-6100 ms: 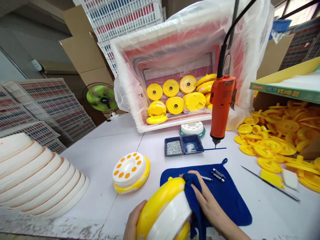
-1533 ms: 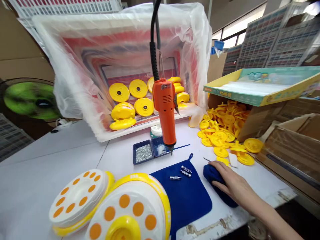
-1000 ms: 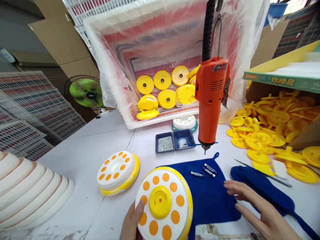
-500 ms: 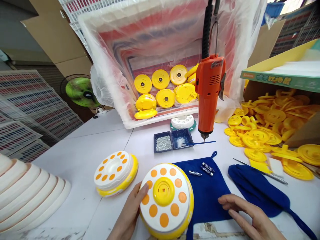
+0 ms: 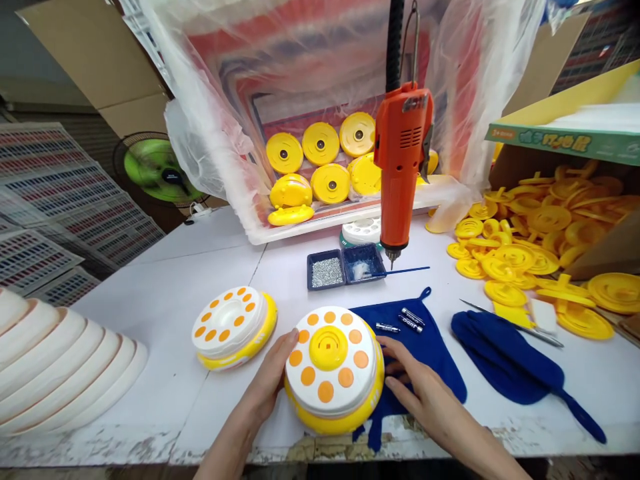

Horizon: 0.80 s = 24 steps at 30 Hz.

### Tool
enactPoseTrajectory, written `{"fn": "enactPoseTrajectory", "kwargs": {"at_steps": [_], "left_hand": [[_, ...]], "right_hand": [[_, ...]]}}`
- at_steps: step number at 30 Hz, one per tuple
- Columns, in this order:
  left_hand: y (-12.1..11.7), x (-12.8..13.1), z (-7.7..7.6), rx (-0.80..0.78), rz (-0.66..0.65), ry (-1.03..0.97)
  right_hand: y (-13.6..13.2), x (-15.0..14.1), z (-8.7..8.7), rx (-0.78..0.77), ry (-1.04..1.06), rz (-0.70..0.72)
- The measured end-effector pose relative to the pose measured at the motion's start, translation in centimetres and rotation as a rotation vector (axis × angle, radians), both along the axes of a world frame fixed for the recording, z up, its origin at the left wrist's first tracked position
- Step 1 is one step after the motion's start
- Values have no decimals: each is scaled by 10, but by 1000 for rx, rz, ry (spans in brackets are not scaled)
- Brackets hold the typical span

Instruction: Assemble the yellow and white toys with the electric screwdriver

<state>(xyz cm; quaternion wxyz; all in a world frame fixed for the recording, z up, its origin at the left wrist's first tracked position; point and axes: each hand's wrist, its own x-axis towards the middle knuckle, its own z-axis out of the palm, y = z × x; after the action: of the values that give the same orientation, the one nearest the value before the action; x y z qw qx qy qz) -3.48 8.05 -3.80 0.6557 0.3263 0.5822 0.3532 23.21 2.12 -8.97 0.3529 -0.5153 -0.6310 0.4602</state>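
A round white-and-yellow toy base, ringed with orange dots and topped by a yellow disc, sits at the table's front edge, partly on a blue cloth. My left hand grips its left side, thumb near the rim. At its right side is my right hand, fingers apart and curved toward the yellow edge; whether they touch it is unclear. A similar base without the yellow disc tilts on the table to the left. Several small batteries lie on the cloth.
An orange electric screwdriver hangs over a screw tray. Behind it, a plastic-lined crate holds yellow round parts. Yellow discs spill from a box at right. A second blue cloth, tweezers and stacked white rings flank the workspace.
My right hand has moved left from over the cloth to the right side of the toy base. The base appears tilted slightly more away, and the camera view has shifted.
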Motion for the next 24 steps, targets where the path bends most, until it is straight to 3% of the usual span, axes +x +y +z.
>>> {"fn": "enactPoseTrajectory", "kwargs": {"at_steps": [6,11,24], "left_hand": [[1,1,1,-26,70,-37],[3,0,0,-25,97,-5],[-1,3,5,39,72,7]], "right_hand": [[7,-4,9,12,263,-3],[15,0,18,17,274,-29],[26,1,22,41,317,-38]]}}
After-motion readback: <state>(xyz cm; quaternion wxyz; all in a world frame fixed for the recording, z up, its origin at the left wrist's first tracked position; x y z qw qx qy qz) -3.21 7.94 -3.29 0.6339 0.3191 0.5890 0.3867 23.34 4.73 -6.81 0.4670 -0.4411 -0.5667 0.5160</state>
